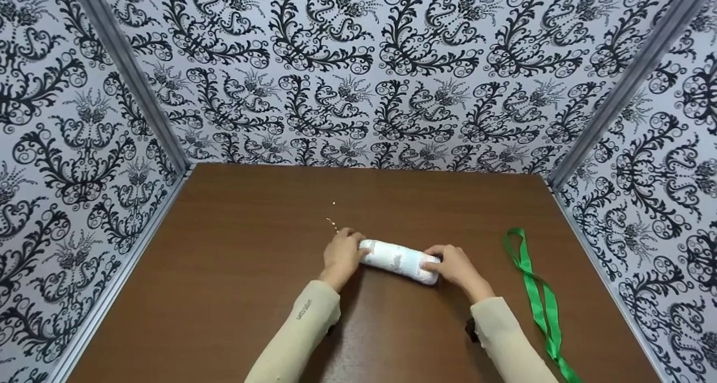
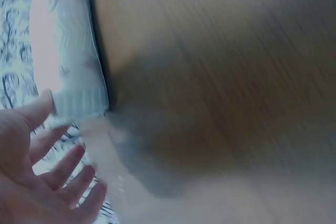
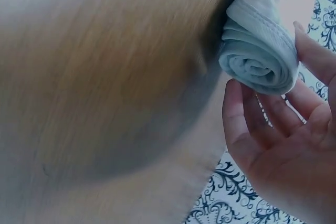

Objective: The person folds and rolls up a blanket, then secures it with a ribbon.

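Note:
A pale fabric roll (image 1: 395, 258) with printed patches lies slantwise between my two hands near the middle of the table. My left hand (image 1: 341, 254) holds its left end, the thumb on the near side and the fingers around the far side. At the opposite end my right hand (image 1: 455, 265) grips the roll between thumb and fingers. The right wrist view shows the spiral layers of the fabric roll (image 3: 257, 69) and a stitched edge, with fingertips under the end. A ribbed band shows on the roll (image 2: 79, 100) in the left wrist view, beside the left thumb.
A long green ribbon (image 1: 536, 299) lies loosely looped on the brown table (image 1: 235, 248) to the right. Small pale specks (image 1: 331, 222) lie in a line beyond the left hand. Patterned walls (image 1: 358, 80) enclose the table at the back and both sides.

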Motion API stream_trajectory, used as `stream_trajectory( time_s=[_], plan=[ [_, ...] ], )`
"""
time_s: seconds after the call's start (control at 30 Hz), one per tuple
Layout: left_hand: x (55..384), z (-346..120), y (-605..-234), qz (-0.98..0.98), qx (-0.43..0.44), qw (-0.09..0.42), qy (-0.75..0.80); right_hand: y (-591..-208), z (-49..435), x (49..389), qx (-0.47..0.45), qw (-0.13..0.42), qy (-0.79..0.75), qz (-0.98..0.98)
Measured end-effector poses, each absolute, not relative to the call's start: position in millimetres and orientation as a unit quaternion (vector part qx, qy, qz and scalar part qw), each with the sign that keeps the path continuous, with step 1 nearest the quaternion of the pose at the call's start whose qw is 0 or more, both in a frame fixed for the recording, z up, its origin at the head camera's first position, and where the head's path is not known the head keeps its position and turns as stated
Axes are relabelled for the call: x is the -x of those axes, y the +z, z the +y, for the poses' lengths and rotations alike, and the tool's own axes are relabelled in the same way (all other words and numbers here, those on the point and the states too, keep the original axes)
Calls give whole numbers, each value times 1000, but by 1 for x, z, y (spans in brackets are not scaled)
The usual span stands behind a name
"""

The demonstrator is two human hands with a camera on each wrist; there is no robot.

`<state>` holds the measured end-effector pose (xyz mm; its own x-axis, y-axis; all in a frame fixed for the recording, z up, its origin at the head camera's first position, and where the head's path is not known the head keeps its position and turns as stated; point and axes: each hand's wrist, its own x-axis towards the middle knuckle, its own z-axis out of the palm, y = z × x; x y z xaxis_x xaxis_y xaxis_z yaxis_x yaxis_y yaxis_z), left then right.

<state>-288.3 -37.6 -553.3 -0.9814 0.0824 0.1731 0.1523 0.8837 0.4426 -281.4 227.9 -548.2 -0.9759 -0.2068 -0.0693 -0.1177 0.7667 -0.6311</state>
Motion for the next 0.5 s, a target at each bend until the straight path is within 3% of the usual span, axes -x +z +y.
stream_trajectory(
  time_s=[0.1,0.3,0.5],
  plan=[
    [283,-25,-556,-973,132,106,-156,-548,224,278,79,70,-321,941],
    [258,5,-557,-974,226,3,32,-544,221,274,73,67,-292,951],
    [246,17,-559,-967,247,-12,65,-535,217,269,72,78,-265,958]
  ],
)
